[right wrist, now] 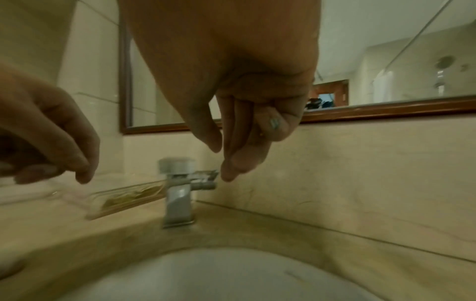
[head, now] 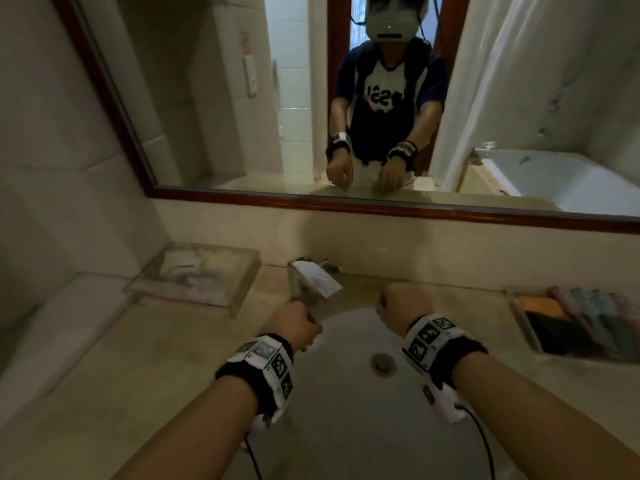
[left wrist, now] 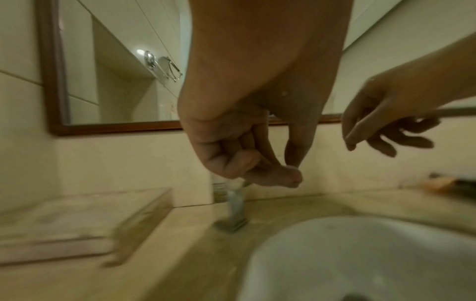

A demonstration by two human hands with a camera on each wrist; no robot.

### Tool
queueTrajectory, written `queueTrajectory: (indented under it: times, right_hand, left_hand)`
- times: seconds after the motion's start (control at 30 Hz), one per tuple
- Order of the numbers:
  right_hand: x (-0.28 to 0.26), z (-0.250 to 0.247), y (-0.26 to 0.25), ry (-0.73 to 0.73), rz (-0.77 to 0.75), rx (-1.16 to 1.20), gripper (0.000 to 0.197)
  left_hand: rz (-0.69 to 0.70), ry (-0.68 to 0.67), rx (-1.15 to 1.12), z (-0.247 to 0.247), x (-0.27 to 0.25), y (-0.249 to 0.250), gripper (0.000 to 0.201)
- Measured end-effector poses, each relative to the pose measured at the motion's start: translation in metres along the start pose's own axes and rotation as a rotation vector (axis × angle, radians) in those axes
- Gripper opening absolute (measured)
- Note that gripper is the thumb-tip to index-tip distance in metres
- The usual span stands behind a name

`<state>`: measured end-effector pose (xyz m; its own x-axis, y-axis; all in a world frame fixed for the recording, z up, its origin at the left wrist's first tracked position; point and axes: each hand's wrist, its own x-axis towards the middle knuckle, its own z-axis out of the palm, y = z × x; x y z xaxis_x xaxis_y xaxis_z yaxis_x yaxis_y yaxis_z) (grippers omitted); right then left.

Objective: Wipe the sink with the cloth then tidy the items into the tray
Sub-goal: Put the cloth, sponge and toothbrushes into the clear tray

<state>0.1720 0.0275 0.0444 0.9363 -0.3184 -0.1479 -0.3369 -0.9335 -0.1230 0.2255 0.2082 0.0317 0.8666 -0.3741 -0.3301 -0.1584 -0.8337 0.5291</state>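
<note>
The white sink (head: 346, 410) lies below both hands, its drain (head: 382, 363) between my wrists. My left hand (head: 299, 327) hangs over the basin's left rim just in front of the chrome faucet (head: 313, 284). Its fingers (left wrist: 257, 177) are loosely curled with the thumb near their tips, and nothing shows in them. My right hand (head: 401, 303) hovers over the basin's far right rim, fingers (right wrist: 231, 167) hanging down and holding nothing. A clear tray (head: 239, 289) sits at the back left of the counter. No cloth is plainly visible.
A second tray (head: 519, 313) at the right edge of the counter holds an orange piece, a black piece and several pastel folded items. A wood-framed mirror (head: 346, 202) runs along the wall behind the faucet. The beige counter (head: 104, 358) surrounds the basin.
</note>
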Motion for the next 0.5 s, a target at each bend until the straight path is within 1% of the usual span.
queueTrajectory:
  times: [0.03,0.07,0.1,0.17,0.23,0.3,0.37,0.5]
  right_hand:
    - [0.000,0.009,-0.017,-0.016,-0.017,-0.019,0.028]
    - [-0.001,0.017,-0.033,-0.032,-0.035,-0.032,0.034]
    - [-0.002,0.024,-0.047,-0.050,-0.051,-0.038,0.036]
    - [-0.004,0.033,-0.072,-0.069,-0.081,-0.044,0.031]
    - [-0.006,0.038,-0.091,-0.069,-0.114,-0.067,0.032]
    - [-0.006,0.043,-0.102,-0.097,-0.136,-0.107,0.026]
    - [-0.010,0.045,-0.107,-0.133,-0.140,-0.152,0.019]
    - [-0.018,0.046,-0.108,-0.184,-0.112,-0.247,0.030]
  left_hand:
    - [-0.013,0.034,0.093,-0.010,-0.003,-0.023,0.022]
    - [-0.049,0.062,0.189,-0.019,-0.006,-0.046,0.020]
    - [-0.101,0.081,0.256,-0.025,-0.010,-0.066,0.022]
    - [-0.173,0.073,0.315,-0.032,-0.015,-0.102,0.039]
    - [-0.195,0.060,0.288,-0.032,-0.020,-0.128,0.052]
    - [-0.188,0.067,0.270,-0.026,-0.021,-0.144,0.059]
    - [-0.203,0.065,0.288,-0.016,-0.021,-0.151,0.059]
    - [-0.232,0.026,0.200,0.001,-0.010,-0.153,0.055]
